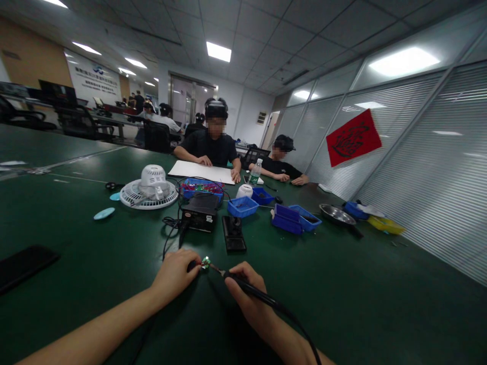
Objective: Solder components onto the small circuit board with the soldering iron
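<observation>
My left hand (177,267) is closed in a pinch at a small green circuit board (206,262), with a bit of reddish wire showing between fingertips and board. Exactly where the fingers grip is too small to tell. In my right hand (249,291) is a black-handled soldering iron (253,290), held like a pen. Its metal tip points left and reaches the board's edge; whether it touches cannot be made out. The iron's black cable runs down past my right forearm. Just beyond my hands stands a black stand or tray (234,241) with a round part on it.
A black power unit (200,213) with cables sits ahead, before a blue bin of wires (201,187). White fan parts (150,190) lie left. Several blue bins (243,207) and a metal bowl (337,214) stand right. A dark phone-like slab (25,266) lies far left. Two people sit opposite.
</observation>
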A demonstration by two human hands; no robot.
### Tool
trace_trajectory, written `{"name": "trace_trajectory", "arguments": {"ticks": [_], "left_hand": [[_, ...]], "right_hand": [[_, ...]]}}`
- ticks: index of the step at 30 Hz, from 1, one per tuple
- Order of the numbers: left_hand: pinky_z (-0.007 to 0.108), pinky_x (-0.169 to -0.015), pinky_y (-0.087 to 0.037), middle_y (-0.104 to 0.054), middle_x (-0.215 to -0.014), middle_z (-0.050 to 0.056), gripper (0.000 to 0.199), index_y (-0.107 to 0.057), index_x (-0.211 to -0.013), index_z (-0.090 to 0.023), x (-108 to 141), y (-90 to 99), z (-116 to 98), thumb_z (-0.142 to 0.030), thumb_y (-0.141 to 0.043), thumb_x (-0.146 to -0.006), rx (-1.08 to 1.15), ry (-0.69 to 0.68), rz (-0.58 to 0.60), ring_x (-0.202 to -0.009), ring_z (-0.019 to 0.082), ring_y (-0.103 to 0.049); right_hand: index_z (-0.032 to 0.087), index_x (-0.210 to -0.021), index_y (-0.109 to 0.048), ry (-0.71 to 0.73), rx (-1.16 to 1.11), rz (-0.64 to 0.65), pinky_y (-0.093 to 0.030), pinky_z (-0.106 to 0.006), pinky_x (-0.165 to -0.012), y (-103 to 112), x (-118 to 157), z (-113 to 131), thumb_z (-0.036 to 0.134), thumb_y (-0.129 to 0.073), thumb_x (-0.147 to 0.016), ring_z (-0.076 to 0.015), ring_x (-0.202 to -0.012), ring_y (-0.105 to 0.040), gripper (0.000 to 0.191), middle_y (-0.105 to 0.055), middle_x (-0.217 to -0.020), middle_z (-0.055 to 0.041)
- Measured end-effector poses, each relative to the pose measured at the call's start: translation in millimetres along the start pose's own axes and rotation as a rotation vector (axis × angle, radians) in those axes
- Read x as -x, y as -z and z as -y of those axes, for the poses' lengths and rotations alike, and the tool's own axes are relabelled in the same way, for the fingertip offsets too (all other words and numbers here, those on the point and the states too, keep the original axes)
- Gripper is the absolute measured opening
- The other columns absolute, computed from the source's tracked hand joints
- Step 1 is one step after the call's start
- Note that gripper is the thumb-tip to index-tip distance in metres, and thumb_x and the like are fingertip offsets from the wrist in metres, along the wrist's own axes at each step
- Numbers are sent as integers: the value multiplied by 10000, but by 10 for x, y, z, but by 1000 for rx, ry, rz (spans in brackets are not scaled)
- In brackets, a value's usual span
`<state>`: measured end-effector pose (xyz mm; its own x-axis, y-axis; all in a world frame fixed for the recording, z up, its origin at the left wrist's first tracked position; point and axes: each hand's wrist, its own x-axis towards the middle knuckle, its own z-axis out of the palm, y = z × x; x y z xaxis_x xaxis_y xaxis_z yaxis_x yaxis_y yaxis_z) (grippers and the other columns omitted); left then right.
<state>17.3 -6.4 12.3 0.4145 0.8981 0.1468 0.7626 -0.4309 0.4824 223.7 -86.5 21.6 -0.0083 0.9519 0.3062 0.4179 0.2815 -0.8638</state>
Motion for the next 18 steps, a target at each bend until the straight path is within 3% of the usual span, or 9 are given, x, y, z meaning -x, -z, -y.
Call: {"name": "trace_trajectory", "arguments": {"ticks": [12,18], "left_hand": [[275,-784,-384,-697,-880,-13,119,-659,-805,-231,4,-9,10,-261,-545,-820,-7,2,-14,-894,178,-598],[280,-801,-383,-699,-887,-16,117,-665,-811,-237,-2,-24,29,-248,-549,-815,1,-5,-16,-902,180,-600]], "right_hand": [[196,-815,-619,2,33,39,-424,-261,-642,21,-7,83,254,-653,-776,-161,-696,-550,77,-599,-768,0],[199,-810,-601,-74,-95,19,-402,-236,-579,29,-34,81,234,-633,-767,-137,-629,-503,64,-565,-707,24]]}}
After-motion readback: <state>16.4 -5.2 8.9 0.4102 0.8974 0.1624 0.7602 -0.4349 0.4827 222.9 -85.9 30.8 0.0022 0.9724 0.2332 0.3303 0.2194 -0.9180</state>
